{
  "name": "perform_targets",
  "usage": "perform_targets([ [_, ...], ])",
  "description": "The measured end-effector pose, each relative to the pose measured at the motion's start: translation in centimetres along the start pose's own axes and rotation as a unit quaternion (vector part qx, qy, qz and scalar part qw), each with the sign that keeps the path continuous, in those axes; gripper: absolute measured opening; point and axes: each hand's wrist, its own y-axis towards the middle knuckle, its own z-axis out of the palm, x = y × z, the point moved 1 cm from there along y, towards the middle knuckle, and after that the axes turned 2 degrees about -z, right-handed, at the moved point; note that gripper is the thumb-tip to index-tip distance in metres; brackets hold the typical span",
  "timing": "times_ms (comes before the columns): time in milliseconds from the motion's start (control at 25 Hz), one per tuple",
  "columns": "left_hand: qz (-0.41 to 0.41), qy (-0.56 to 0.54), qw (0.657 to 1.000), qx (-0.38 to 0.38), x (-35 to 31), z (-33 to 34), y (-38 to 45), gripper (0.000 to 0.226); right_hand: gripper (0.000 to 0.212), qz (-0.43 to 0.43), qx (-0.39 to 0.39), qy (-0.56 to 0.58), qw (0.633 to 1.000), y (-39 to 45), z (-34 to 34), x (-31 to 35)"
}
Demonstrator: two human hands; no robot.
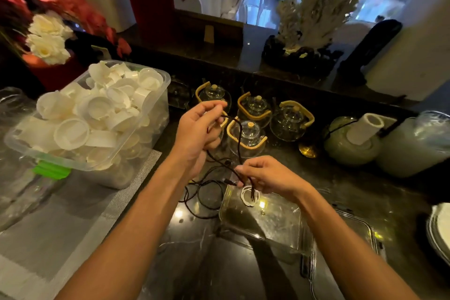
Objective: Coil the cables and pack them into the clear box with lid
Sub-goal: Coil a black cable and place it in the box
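My left hand (196, 133) is raised above the dark counter, pinching the upper loop of a dark cable (239, 143). Lower and to the right, my right hand (270, 175) grips the same cable's bunched strands just above the clear box (280, 224). A small white coiled cable (248, 196) lies inside the box at its far left corner. More dark cable (207, 200) lies in loose loops on the counter left of the box. The clear lid (360, 229) lies flat to the right of the box, partly under my right forearm.
A large clear tub (155, 105) heaped with white plastic cups stands at left on a grey mat (73, 221). Several glass teapots (254, 107) with yellow handles stand behind my hands. Green jars (350, 143) and a white plate (440, 229) sit at right.
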Motion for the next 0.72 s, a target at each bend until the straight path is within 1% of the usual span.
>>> perform_targets([
  [80,-0.016,-0.031,0.999,0.011,1.0,1.3,0.4,0.018,0.034,-0.017,-0.053,0.024,0.998,-2.0,-1.6,-0.4],
  [160,-0.050,-0.045,0.998,0.022,3.0,2.6,0.7,0.021,0.032,-0.035,-0.136,0.062,0.988,-3.4,-3.0,-1.0],
  [200,-0.069,-0.033,0.997,0.018,4.3,3.1,0.7,0.023,0.031,-0.041,-0.175,0.083,0.980,-3.8,-3.4,-1.4],
  [280,-0.108,0.030,0.994,-0.003,6.8,3.9,0.7,0.027,0.029,-0.047,-0.241,0.129,0.961,-4.7,-4.3,-1.9],
  [360,-0.141,0.073,0.987,-0.016,9.3,4.0,0.6,0.028,0.024,-0.053,-0.283,0.186,0.940,-5.6,-5.1,-2.2],
  [440,-0.177,0.097,0.979,-0.011,11.5,3.8,0.2,0.028,0.019,-0.065,-0.311,0.236,0.918,-6.4,-6.0,-2.1],
  [480,-0.192,0.120,0.974,-0.006,12.4,3.8,-0.1,0.028,0.020,-0.073,-0.322,0.255,0.909,-6.7,-6.5,-2.0],
  [560,-0.216,0.161,0.963,0.002,14.2,4.0,-0.8,0.028,0.018,-0.086,-0.319,0.271,0.904,-7.3,-6.9,-1.6],
  [720,-0.284,0.155,0.945,0.045,17.0,4.9,-2.1,0.021,0.021,-0.110,-0.248,0.345,0.899,-8.2,-6.4,-0.7],
])
